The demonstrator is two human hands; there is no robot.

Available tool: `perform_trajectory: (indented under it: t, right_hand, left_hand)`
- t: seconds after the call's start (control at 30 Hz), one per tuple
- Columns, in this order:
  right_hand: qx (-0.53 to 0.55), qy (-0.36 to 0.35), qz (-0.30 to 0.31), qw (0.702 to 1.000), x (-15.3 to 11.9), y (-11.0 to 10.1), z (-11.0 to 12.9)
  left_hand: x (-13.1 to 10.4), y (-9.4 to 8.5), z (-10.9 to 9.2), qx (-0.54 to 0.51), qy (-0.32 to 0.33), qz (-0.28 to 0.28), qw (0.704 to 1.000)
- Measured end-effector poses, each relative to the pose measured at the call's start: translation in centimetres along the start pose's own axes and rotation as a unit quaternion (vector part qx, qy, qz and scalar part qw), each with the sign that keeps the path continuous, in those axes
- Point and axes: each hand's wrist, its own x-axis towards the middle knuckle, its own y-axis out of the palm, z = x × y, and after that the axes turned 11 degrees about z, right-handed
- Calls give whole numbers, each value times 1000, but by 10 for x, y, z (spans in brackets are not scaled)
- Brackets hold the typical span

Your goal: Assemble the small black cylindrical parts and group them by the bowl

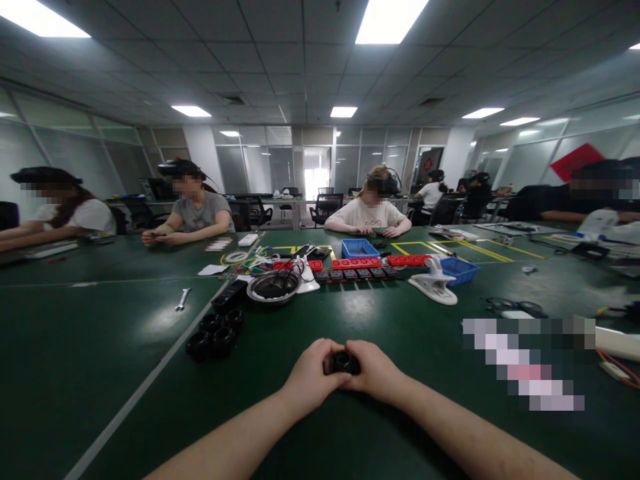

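Note:
Between my two hands, low over the green table, is a small round black part (pixel 344 362) with a dark opening on top. My left hand (pixel 315 370) curls around its left side, and my right hand (pixel 371 373) wraps the right side; the thumbs come together at the near edge. Fingers hide most of its outline, so its exact kind is unclear. Several glossy black cup-like parts (pixel 217 335) stand grouped on the table to the left of my hands.
A metal bowl (pixel 274 288) with dark contents, red socket strips (pixel 356 263), a white clip base (pixel 434 288) and blue trays (pixel 360 249) lie across the table (pixel 280 413). A wrench (pixel 183 299) is at left. People sit along the far side.

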Motion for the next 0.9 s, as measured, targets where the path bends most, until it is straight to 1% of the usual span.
perform_trajectory:
  t: [0.1, 0.17, 0.27, 0.37, 0.47, 0.53, 0.6, 0.73, 0.8, 0.83, 0.9]
  right_hand:
    - [-80, 13, -27, 996, -1, 3, 6]
    - [-83, 0, -27, 996, -2, 1, 7]
    - [-15, -45, 21, 999, -3, -6, 2]
    - [76, -97, 86, 989, -2, -15, -8]
    - [135, -120, 113, 977, -1, -19, -15]
    - [144, -102, 109, 978, 1, -17, -16]
    - [129, -63, 90, 986, 1, -12, -14]
    - [12, -6, 19, 1000, 1, -1, -2]
    - [-38, 0, -11, 999, 0, 3, 3]
    - [-47, -2, -19, 999, -1, 3, 4]
    - [-29, -19, -10, 999, -1, 1, 4]
  left_hand:
    - [1, 1, 3, 3, 0, -14, 1000]
    - [0, 0, 3, 1, 14, -12, 1000]
    - [-1, -2, 0, -1, 37, -4, 999]
    - [-3, -5, -4, -1, 56, -4, 998]
    - [-4, -6, -7, 2, 53, 5, 999]
    - [-5, -6, -7, 5, 42, 9, 999]
    - [-5, -5, -6, 5, 29, 6, 1000]
    - [-3, -3, -3, 2, -11, -31, 999]
    - [-3, -2, -2, -2, -21, -45, 999]
    - [-3, -2, -2, -4, -22, -47, 999]
    - [-3, -4, -2, -9, -16, -45, 999]
